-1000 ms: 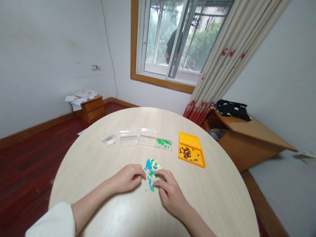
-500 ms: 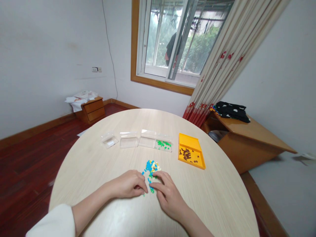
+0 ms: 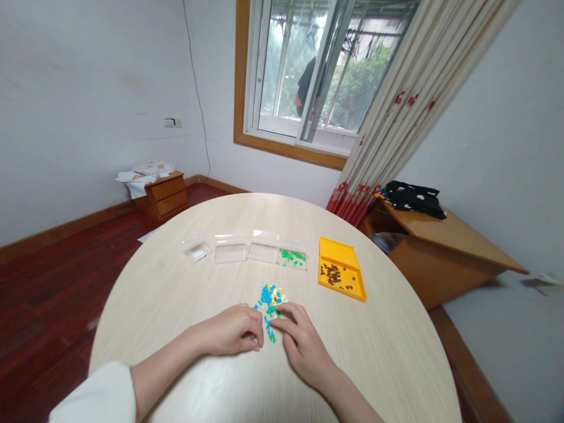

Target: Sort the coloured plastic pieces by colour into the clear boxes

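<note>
A small pile of blue, yellow, white and green building bricks [image 3: 267, 295] lies on the round table, trailing toward me in a short line of blue and green ones. My left hand [image 3: 235, 330] rests on its side at the left of this line, fingers curled and closed; whatever they may pinch is hidden. On the other side, my right hand [image 3: 304, 341] has its fingers apart. Its index fingertip is at the green and blue bricks, another fingertip beside the blue ones lower down.
Behind the pile stand clear plastic boxes [image 3: 230, 252] in a row; the rightmost holds green bricks [image 3: 292, 257]. To their right, an opened yellow case [image 3: 338, 249] holds dark brown bricks [image 3: 333, 274]. The pale round table [image 3: 176, 294] fills the foreground.
A loose green brick by my left fingertips is out of sight now, and those fingers have drawn in slightly. My right fingers have shifted slightly, up and to the right.
</note>
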### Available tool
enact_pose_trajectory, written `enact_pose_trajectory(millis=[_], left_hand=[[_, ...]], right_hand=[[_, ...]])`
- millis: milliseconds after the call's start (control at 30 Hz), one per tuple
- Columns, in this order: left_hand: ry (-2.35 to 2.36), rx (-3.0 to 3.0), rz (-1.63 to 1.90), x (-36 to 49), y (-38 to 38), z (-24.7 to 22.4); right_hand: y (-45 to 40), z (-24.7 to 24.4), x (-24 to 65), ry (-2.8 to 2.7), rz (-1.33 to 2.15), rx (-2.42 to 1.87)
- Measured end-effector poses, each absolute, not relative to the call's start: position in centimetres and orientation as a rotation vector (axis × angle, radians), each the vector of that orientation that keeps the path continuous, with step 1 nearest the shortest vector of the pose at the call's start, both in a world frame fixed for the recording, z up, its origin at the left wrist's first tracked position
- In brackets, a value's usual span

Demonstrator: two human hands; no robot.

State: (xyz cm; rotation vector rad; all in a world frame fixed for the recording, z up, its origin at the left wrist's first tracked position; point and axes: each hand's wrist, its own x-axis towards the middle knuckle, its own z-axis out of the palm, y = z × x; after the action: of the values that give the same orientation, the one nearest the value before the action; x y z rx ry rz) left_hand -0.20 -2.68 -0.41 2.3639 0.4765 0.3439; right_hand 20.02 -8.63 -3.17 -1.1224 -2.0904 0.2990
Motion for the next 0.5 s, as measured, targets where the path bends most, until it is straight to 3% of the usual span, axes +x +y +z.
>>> enact_pose_trajectory(millis=[167,333,500], left_hand=[[0.563,2.192,0.413,0.1,-2.8,-0.4],[0.735,1.436,0.700,0.3,-1.9,-1.0],[0.742,0.871,0.773,0.0,-0.9,-1.3]], right_hand=[[-8.7,-3.1,20.0,-2.110,0.306,-1.121],[-8.8,-3.0,19.8,-2.167,0.313,-1.118],[-8.9,-2.9,19.7,-2.210,0.303,-1.130]])
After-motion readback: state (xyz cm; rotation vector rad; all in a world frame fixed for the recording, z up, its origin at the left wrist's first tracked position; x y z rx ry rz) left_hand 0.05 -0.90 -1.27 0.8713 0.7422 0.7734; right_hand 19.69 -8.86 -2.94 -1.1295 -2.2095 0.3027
